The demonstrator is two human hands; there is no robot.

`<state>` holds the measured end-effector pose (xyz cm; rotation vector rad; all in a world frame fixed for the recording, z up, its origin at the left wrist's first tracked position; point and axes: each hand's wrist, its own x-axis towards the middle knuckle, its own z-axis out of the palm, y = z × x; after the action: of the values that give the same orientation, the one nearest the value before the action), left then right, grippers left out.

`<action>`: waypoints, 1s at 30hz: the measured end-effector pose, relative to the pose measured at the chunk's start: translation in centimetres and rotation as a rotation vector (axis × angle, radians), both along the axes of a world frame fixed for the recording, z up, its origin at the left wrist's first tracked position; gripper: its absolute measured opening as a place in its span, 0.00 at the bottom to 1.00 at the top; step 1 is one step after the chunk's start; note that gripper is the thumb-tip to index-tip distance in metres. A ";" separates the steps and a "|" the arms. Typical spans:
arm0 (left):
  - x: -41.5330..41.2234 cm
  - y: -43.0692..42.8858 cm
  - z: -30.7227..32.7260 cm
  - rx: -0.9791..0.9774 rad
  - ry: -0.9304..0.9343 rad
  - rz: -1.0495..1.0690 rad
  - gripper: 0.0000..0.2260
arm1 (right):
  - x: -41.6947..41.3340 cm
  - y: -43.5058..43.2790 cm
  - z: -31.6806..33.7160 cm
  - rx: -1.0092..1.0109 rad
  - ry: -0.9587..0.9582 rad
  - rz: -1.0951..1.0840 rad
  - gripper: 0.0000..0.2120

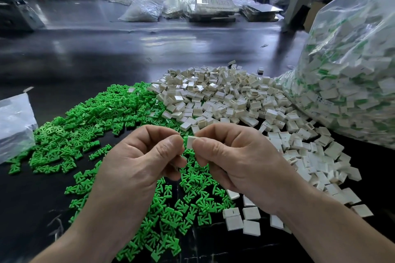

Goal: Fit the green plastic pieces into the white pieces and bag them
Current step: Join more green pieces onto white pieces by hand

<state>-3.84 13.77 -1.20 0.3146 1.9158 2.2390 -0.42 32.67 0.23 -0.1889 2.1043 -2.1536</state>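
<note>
The right hand point(233, 160) pinches a white piece point(190, 142) by its edges, and the left hand point(141, 156) pinches what looks like a green piece point(185, 139) against it; both probably light, stiff, slippery.

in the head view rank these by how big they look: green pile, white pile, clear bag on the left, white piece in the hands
1. green pile and white pile: similar spread, not ranked
2. left bag, cut off by the frame edge
3. white piece, smallest though nearest the camera
</note>
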 end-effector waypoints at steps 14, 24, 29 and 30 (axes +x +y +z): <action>0.8 0.7 1.0 0.440 -0.298 -0.442 0.20 | 0.2 -0.6 0.3 -0.269 -0.163 0.108 0.09; 0.7 0.9 0.7 0.454 -0.412 -0.420 0.16 | 0.1 -0.4 0.5 -0.260 -0.244 0.160 0.20; 1.1 1.4 0.8 0.534 -0.373 -0.407 0.18 | 0.2 -0.6 0.3 -0.309 -0.224 0.144 0.14; 1.1 1.4 0.9 0.556 -0.368 -0.436 0.17 | 0.2 -0.7 0.4 -0.325 -0.216 0.145 0.11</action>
<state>-2.70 15.13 -0.30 0.3227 0.9197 2.2722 -0.19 32.02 0.59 -0.1270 1.5714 -2.2977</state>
